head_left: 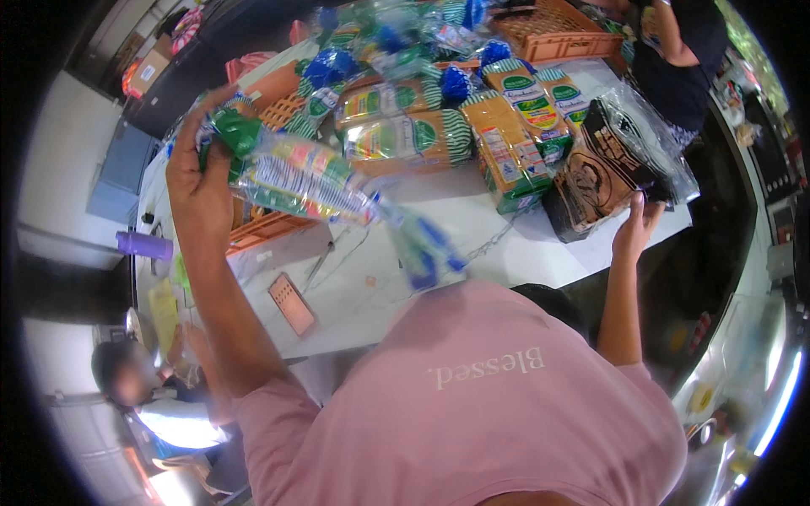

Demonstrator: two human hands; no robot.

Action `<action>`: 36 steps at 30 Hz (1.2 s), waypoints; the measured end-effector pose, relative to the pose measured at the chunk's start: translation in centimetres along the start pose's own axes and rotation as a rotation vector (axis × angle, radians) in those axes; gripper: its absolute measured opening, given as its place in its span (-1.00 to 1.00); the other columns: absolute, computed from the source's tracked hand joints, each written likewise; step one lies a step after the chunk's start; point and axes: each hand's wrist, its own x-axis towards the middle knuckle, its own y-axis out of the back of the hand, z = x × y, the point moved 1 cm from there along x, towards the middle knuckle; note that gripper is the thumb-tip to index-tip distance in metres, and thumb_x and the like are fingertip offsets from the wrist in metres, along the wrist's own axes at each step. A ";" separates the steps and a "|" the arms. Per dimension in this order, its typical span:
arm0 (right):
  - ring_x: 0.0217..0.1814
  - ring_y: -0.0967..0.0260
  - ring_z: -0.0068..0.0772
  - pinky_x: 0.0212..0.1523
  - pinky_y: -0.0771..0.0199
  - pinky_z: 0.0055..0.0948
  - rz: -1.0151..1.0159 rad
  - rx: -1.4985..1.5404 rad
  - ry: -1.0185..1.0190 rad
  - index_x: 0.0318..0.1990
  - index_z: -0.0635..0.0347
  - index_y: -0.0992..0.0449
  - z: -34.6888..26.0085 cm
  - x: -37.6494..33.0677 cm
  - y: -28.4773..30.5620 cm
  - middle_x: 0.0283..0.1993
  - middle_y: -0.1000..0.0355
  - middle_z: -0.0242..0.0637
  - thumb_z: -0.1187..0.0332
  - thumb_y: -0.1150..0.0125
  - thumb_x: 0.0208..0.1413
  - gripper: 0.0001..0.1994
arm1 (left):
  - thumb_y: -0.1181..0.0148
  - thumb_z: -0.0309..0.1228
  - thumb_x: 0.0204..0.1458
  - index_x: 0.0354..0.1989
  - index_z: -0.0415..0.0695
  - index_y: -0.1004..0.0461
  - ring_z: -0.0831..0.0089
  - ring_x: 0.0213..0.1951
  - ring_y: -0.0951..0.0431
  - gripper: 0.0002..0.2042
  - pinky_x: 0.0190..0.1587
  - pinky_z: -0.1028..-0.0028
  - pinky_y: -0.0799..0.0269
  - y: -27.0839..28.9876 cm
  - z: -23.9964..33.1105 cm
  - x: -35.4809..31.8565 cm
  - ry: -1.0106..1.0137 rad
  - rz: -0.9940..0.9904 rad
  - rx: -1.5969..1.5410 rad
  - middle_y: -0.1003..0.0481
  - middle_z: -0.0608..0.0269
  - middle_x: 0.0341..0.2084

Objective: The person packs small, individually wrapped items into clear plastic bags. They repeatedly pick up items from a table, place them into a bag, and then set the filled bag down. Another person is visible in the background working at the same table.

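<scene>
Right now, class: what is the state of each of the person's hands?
Left hand: closed, holding a bagged bread loaf by its green end.
Right hand: open, touching the dark bread bag, holding nothing.

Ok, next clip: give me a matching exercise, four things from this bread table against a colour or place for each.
Things:
1. left hand
2. right hand
3. plastic crate
4. cup

Descriptions:
A. purple, at the table's left edge
B. orange, at the far end of the table
C. raised, gripping a bagged loaf by its green end
D. open, touching a dark clear-wrapped package

Pairs: 1-C, 2-D, 3-B, 4-A
</scene>
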 end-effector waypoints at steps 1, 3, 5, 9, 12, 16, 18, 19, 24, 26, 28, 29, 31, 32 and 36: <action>0.09 -0.15 -0.42 0.16 -0.03 -0.43 0.053 0.008 0.010 0.13 0.30 -0.18 0.2 -0.6 0.1 0.03 -0.24 -0.22 0.20 -0.13 0.13 -0.49 | 0.17 -0.71 0.00 0.07 -0.21 -0.34 0.47 -0.03 -0.42 -0.58 0.08 0.50 -0.26 -0.3 -0.1 0.0 -0.046 0.090 -0.126 -0.41 0.22 -0.04; 0.13 -0.12 -0.39 0.19 0.00 -0.42 0.157 0.015 0.037 0.16 0.29 -0.13 0.7 -1.7 0.5 0.09 -0.19 -0.19 0.21 -0.10 0.15 -0.48 | 0.18 -0.71 0.00 0.09 -0.21 -0.31 0.48 -0.04 -0.43 -0.57 0.06 0.49 -0.30 -0.3 -0.5 -0.1 -0.049 0.053 -0.443 -0.41 0.23 -0.05; 0.17 -0.11 -0.25 0.18 -0.08 -0.34 0.169 -0.203 0.090 0.21 0.32 -0.05 -1.2 -3.0 0.2 0.15 -0.14 -0.07 0.20 -0.04 0.17 -0.44 | 0.17 -0.69 -0.01 0.11 -0.21 -0.29 0.49 -0.06 -0.43 -0.55 0.00 0.46 -0.37 0.2 -1.3 -1.1 0.053 0.166 -0.635 -0.42 0.24 -0.06; 0.16 -0.12 -0.26 0.17 -0.08 -0.29 -0.032 -0.260 0.290 0.20 0.30 -0.07 -2.0 -7.2 1.8 0.14 -0.13 -0.12 0.14 -0.19 0.05 -0.34 | 0.14 -0.66 -0.04 0.14 -0.16 -0.25 0.49 -0.09 -0.44 -0.52 -0.02 0.44 -0.39 -2.1 -6.8 -4.0 0.315 0.351 -0.861 -0.40 0.25 -0.05; 0.20 -0.11 -0.25 0.19 -0.04 -0.30 -0.349 -0.117 -0.216 0.19 0.30 -0.12 -3.3 -10.6 0.5 0.15 -0.17 -0.12 0.23 -0.26 -0.04 -0.33 | 0.12 -0.64 -0.01 0.14 -0.04 -0.26 0.54 -0.24 -0.45 -0.53 -0.26 0.54 -0.43 -6.6 -10.5 -6.6 0.361 0.199 -0.566 -0.40 0.26 -0.11; 0.17 -0.16 -0.24 0.15 -0.10 -0.33 -0.963 -0.253 -0.558 0.19 0.31 -0.12 -9.4 -10.5 -3.9 0.12 -0.24 -0.09 0.33 -0.34 -0.16 -0.27 | 0.09 -0.61 0.03 0.12 -0.06 -0.26 0.57 -0.25 -0.43 -0.57 -0.28 0.58 -0.39 -13.1 -9.2 -10.3 0.692 -0.056 -0.736 -0.43 0.28 -0.19; 0.07 -0.29 -0.20 0.05 -0.24 -0.34 -1.177 -0.199 -0.135 0.20 0.34 -0.10 -8.2 -10.5 -7.4 0.05 -0.32 -0.06 0.41 -0.43 -0.28 -0.18 | 0.08 -0.64 0.02 0.12 -0.12 -0.26 0.53 -0.18 -0.42 -0.57 -0.15 0.57 -0.35 -15.0 -6.2 -12.2 0.583 -0.235 -0.681 -0.43 0.27 -0.18; -0.04 -0.41 -0.16 -0.06 -0.38 -0.33 -1.319 -0.382 0.320 0.24 0.33 -0.04 -7.9 -9.8 -9.2 0.00 -0.36 -0.02 0.41 -0.47 -0.30 -0.10 | 0.00 -0.58 0.02 0.12 -0.14 -0.26 0.51 -0.15 -0.41 -0.58 -0.10 0.51 -0.34 -16.1 -5.2 -13.2 0.552 -0.299 -0.738 -0.42 0.25 -0.15; -0.14 -0.42 -0.33 -0.14 -0.36 -0.46 -1.123 -0.086 -0.147 -0.05 0.33 -0.36 -7.4 -10.9 -14.0 -0.21 -0.45 -0.14 0.61 -0.32 -0.30 -0.48 | -0.21 -0.43 -0.05 0.17 -0.24 -0.15 0.44 0.03 -0.30 -0.42 0.06 0.40 -0.24 -16.3 -3.3 -13.4 0.364 -0.488 -0.514 -0.33 0.16 -0.04; -0.16 -0.43 -0.32 -0.16 -0.35 -0.48 -1.092 -0.084 -0.182 -0.15 0.34 -0.43 -5.5 -10.9 -14.2 -0.27 -0.46 -0.11 0.60 -0.29 -0.28 -0.60 | -0.26 -0.39 -0.08 0.22 -0.25 -0.06 0.41 0.10 -0.24 -0.32 0.12 0.37 -0.18 -14.1 -3.7 -12.5 0.345 -0.644 -0.095 -0.28 0.14 -0.01; -0.20 -0.39 -0.49 -0.19 -0.34 -0.54 -1.067 0.038 -0.402 -0.17 0.29 -0.47 -3.6 -11.9 -13.6 -0.27 -0.47 -0.28 0.70 -0.19 -0.23 -0.64 | -0.34 -0.40 -0.18 0.29 -0.18 0.04 0.36 0.15 -0.19 -0.16 0.16 0.34 -0.16 -14.3 -4.6 -13.3 0.283 -0.347 -0.151 -0.24 0.16 0.01; -0.20 -0.39 -0.51 -0.19 -0.34 -0.55 -1.107 0.118 -0.481 -0.17 0.28 -0.47 -3.8 -12.4 -13.7 -0.27 -0.47 -0.33 0.72 -0.15 -0.22 -0.65 | -0.35 -0.42 -0.20 0.29 -0.17 0.03 0.36 0.14 -0.20 -0.15 0.16 0.34 -0.16 -14.7 -4.9 -13.5 0.396 -0.309 -0.358 -0.24 0.16 0.01; -0.19 -0.37 -0.56 -0.15 -0.35 -0.55 -1.228 0.221 -0.624 -0.14 0.20 -0.48 -4.9 -12.4 -14.9 -0.30 -0.46 -0.43 0.78 -0.09 -0.19 -0.60 | -0.34 -0.52 -0.23 0.31 -0.09 0.03 0.37 0.14 -0.20 -0.12 0.15 0.41 -0.16 -14.7 -4.9 -12.9 0.602 -0.468 -0.843 -0.24 0.19 0.00; -0.17 -0.37 -0.56 -0.14 -0.35 -0.55 -1.214 0.213 -0.713 -0.12 0.20 -0.46 -4.4 -12.4 -15.3 -0.26 -0.46 -0.42 0.77 -0.11 -0.19 -0.59 | -0.31 -0.56 -0.22 0.32 -0.08 0.08 0.38 0.13 -0.21 -0.12 0.14 0.42 -0.16 -15.1 -5.4 -12.7 0.632 -0.502 -0.841 -0.24 0.18 -0.01; 0.04 -0.22 -0.45 -0.04 -0.33 -0.43 -1.103 0.229 -0.741 0.13 0.12 -0.16 -3.3 -11.2 -16.7 0.04 -0.21 -0.32 0.63 -0.25 -0.20 -0.34 | -0.07 -0.76 -0.20 0.26 -0.13 0.02 0.38 0.02 -0.29 -0.25 0.10 0.45 -0.17 -16.9 -8.7 -11.8 0.405 -0.416 -0.411 -0.25 0.18 -0.05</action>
